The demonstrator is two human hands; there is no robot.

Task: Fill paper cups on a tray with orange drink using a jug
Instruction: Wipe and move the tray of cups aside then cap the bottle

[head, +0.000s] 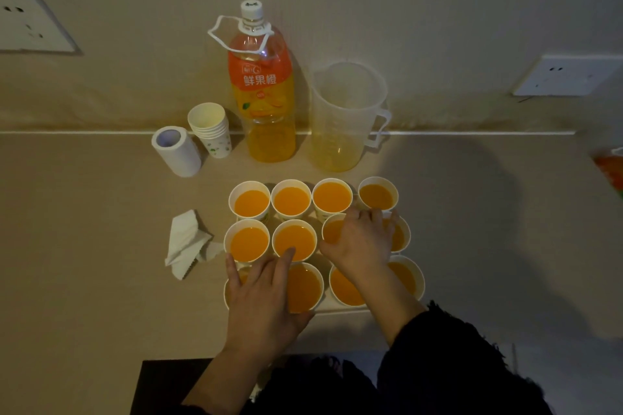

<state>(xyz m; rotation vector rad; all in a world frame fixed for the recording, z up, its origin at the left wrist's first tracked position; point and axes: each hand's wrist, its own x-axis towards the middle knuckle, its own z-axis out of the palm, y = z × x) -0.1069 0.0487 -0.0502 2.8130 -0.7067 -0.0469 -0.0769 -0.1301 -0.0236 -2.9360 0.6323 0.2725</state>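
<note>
Resting over the twelve white paper cups of orange drink (292, 201), both hands look to be squaring up the grid, not pouring. The left hand (266, 293) lies flat with fingers spread over the cups at 7 o'clock of the grid, clasping nothing that I can make out. The right hand (362, 242) arches over the middle-row cups toward 3 o'clock, fingertips (374, 214) touching rims; whether it pinches one I cannot tell. Every visible cup is filled, so the pouring seems finished. The clear plastic measuring jug (344, 118) stands upright at 12 o'clock beyond the grid, nearly drained, beside the tall orange drink bottle (264, 87). Only the pale tray edge (344, 311) shows, at 6 o'clock. To nudge well, push low on the cup walls, slowly, since the levels sit near the brims. The crumpled white paper napkin (187, 244) at 9 o'clock is handy for drips.
</note>
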